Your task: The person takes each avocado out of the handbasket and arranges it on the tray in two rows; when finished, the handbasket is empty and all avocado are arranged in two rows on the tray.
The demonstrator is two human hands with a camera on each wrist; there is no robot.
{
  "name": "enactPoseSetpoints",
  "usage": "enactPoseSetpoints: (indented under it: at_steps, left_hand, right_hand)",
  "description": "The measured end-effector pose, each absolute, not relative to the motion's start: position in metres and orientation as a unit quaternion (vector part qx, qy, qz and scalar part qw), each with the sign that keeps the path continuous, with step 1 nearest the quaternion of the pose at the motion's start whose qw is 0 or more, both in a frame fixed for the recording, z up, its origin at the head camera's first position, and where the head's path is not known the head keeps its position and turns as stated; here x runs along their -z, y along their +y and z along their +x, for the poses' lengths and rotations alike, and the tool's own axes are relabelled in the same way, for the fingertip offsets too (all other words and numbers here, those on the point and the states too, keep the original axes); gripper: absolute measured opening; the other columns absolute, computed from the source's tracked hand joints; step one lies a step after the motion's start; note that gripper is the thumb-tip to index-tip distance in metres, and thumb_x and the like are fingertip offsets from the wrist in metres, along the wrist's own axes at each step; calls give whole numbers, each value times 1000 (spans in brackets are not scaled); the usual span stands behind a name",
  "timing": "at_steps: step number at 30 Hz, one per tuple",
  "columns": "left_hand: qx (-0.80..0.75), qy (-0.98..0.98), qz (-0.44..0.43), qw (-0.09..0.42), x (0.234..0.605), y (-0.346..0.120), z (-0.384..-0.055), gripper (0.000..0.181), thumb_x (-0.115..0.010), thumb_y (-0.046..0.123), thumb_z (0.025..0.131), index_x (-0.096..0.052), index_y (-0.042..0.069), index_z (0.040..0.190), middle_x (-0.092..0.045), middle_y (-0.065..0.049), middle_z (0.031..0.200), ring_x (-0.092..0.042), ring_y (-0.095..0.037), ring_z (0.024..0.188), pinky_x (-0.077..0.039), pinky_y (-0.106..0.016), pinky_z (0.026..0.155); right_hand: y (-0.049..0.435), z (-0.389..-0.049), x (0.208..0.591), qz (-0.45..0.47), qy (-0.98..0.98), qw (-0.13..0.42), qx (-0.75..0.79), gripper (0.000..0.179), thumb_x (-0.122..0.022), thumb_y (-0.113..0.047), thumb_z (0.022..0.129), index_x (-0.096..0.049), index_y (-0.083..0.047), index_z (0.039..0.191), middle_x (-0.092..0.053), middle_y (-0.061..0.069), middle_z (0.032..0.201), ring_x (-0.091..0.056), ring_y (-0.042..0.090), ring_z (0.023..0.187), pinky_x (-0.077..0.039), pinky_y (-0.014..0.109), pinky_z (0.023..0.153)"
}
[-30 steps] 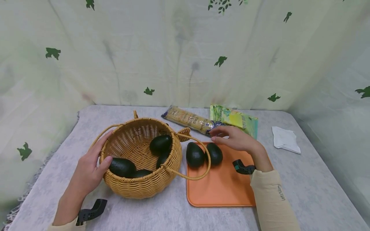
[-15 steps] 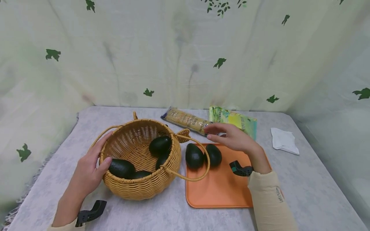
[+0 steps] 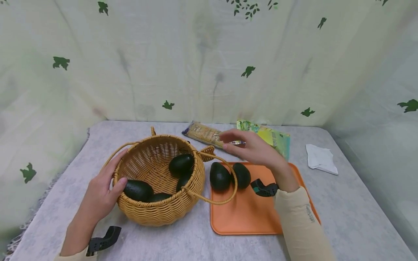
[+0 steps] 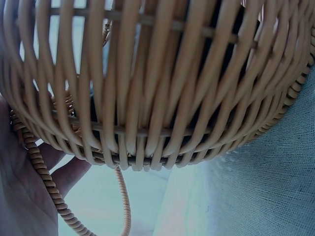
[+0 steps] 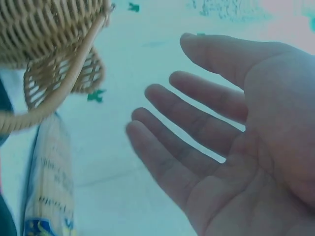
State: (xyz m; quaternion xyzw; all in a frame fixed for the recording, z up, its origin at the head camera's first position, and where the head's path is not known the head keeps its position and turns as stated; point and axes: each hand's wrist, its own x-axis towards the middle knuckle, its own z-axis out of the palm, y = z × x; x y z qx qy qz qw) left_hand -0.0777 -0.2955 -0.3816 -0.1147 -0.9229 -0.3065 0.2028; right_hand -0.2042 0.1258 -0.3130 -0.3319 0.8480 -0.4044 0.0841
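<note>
My left hand [image 3: 102, 195] grips the left rim of a wicker basket [image 3: 163, 212], thumb at the inner edge and fingers along the outside. Its weave fills most of the left wrist view, with the coiled handle [image 4: 47, 179] crossing in front of that palm. Inside the tilted basket lie several dark green avocados [image 3: 138, 190], some partly hidden. Two more avocados [image 3: 220, 177] rest on an orange tray [image 3: 245, 217], behind the basket's right handle loop [image 3: 217, 202]. Over the tray's far edge hovers my right hand [image 3: 249, 146], fingers apart and nothing in the palm.
A long clear packet of pasta [image 3: 204, 133] lies at the back, partly covered by my right hand. Beside it is a green and yellow bag [image 3: 277, 139]. White folded tissue [image 3: 321, 159] sits at the right. Patterned curtains [image 3: 147, 65] enclose the table.
My right hand has moved left and slightly up, from above the tray's far edge toward the pasta packet and the basket. The left hand and the basket stay in place.
</note>
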Motion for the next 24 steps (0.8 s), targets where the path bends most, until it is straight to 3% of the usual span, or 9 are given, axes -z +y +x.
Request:
enactPoseSetpoints:
  at_steps: [24]
  left_hand:
    - [308,-923,-108,201,380,-294,-76,71,-59,22,98,-31,30,164,-44,-12,161,-52,-47,133,-22,-3,101]
  right_hand:
    - [44,-191,278,-420,796,104,423,44,-66,-25,102,-58,-11,143,-61,3,143,-58,15,132,-49,34,107]
